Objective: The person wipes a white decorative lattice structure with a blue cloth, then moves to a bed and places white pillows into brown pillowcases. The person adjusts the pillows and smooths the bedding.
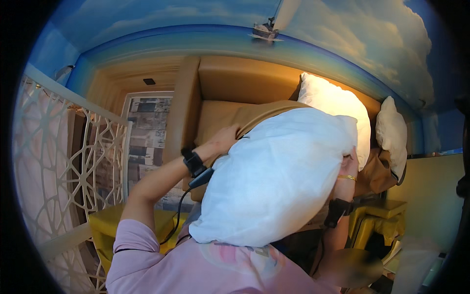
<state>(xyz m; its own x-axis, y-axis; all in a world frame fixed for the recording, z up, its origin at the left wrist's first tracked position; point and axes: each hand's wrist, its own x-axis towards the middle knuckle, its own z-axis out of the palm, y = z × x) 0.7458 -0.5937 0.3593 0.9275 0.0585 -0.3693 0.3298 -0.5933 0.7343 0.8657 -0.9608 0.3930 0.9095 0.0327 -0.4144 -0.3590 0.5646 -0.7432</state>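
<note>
A large white cushion (pixel 279 171) leans against my chest, tilted across the middle of the view. A tan leather-like cover (pixel 267 115) lies along its far edge, over the seat of a tan sofa (pixel 245 78). My left hand (pixel 226 139) is closed at the cover's left edge, beside the cushion's upper left corner; its fingertips are partly hidden. At the cushion's right side, my right hand (pixel 348 162) grips its edge, with some fingers out of sight behind the fabric.
Another white cushion (pixel 338 105) rests on the sofa behind, and a third white cushion (pixel 390 130) stands at the far right above brown fabric (pixel 379 171). Yellow stools (pixel 105 223) are on both sides. A white lattice screen (pixel 73 147) borders the left.
</note>
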